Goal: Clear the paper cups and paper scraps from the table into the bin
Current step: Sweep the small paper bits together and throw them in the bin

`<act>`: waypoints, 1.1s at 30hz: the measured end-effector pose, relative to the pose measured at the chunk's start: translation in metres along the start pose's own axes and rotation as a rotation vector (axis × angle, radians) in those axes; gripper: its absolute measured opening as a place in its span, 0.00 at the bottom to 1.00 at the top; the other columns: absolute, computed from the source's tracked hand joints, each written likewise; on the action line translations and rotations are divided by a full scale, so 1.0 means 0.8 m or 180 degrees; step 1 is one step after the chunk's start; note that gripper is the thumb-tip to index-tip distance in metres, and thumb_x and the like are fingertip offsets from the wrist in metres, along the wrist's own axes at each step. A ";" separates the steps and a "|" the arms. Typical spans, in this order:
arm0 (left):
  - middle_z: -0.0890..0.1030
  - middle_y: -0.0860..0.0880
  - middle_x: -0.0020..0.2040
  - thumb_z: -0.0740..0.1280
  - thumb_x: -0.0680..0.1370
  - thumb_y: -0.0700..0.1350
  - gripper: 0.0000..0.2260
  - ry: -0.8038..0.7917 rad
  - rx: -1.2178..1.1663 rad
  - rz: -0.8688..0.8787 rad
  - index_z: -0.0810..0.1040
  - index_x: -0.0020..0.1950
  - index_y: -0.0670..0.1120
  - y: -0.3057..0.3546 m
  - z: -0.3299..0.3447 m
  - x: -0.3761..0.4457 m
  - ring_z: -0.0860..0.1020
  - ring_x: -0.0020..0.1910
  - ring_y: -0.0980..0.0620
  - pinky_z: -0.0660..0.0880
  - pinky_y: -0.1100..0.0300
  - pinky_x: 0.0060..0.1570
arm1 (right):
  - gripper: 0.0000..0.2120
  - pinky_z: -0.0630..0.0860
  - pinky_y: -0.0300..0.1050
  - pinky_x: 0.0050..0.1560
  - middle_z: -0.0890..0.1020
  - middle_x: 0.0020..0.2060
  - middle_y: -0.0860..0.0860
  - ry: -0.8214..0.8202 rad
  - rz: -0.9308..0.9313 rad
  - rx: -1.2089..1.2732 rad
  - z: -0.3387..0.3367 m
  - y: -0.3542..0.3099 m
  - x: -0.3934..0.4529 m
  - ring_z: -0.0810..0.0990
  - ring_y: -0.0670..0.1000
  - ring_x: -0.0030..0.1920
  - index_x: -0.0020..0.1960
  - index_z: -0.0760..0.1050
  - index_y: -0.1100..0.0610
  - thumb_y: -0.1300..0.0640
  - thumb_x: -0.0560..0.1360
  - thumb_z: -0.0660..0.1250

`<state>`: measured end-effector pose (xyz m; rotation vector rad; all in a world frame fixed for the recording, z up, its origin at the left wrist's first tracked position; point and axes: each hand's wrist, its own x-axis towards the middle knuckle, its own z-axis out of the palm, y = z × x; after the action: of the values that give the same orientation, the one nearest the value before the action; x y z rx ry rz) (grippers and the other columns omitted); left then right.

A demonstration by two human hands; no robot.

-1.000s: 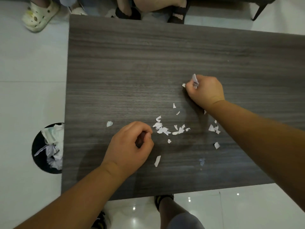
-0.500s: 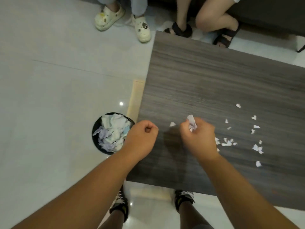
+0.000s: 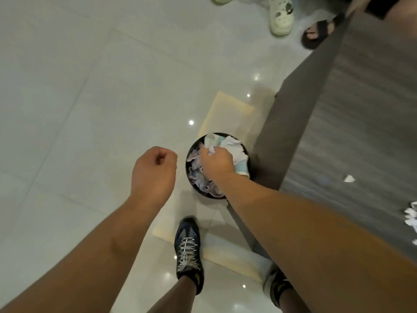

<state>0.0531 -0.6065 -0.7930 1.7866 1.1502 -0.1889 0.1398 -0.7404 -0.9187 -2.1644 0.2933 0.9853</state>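
Observation:
The black round bin [image 3: 189, 163] stands on the floor by the table's corner, full of crumpled paper and cups. My right hand [image 3: 217, 164] hovers right over it and pinches white paper scraps [image 3: 211, 150] at the fingertips. My left hand [image 3: 155, 171] is a tight fist over the floor just left of the bin, clenched as it was over the scraps on the table; nothing sticks out of it. More paper scraps [image 3: 349, 178] lie on the dark wood table [image 3: 361, 114], with a cluster [image 3: 411, 216] at the right edge of view.
A pale mat [image 3: 228, 114] lies under the bin. My own shoes [image 3: 188, 247] stand near the table leg. Other people's feet in clogs [image 3: 281, 18] and sandals [image 3: 319, 32] are at the far end of the table.
Both hands left the table and swung left to the bin; the right one now holds its scraps over it. The view turned from the tabletop to the floor.

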 end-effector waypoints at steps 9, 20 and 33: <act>0.82 0.48 0.38 0.67 0.82 0.44 0.07 -0.0299 0.0077 0.0348 0.82 0.46 0.52 -0.037 0.013 -0.005 0.75 0.32 0.59 0.73 0.72 0.32 | 0.21 0.74 0.53 0.56 0.82 0.57 0.57 0.0343 -0.0893 -0.2374 0.031 0.032 0.030 0.80 0.61 0.59 0.61 0.78 0.55 0.41 0.84 0.58; 0.83 0.54 0.39 0.69 0.81 0.47 0.07 -0.0245 0.0294 0.0497 0.82 0.45 0.55 0.031 0.029 -0.057 0.77 0.32 0.61 0.73 0.70 0.31 | 0.19 0.73 0.56 0.71 0.73 0.71 0.59 -0.0365 -0.1015 -0.1998 -0.054 -0.030 -0.063 0.72 0.60 0.70 0.74 0.74 0.54 0.49 0.87 0.58; 0.82 0.56 0.47 0.68 0.79 0.48 0.07 -0.0956 0.1207 0.1512 0.82 0.56 0.55 0.125 0.227 -0.183 0.81 0.42 0.60 0.78 0.60 0.45 | 0.16 0.74 0.39 0.63 0.86 0.53 0.51 0.1800 -0.1069 0.0213 -0.386 0.137 -0.189 0.82 0.51 0.55 0.58 0.85 0.56 0.57 0.77 0.62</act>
<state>0.1132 -0.8478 -0.7408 2.2190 0.4764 -0.3943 0.1588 -1.0477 -0.7304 -2.2953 0.2090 0.1639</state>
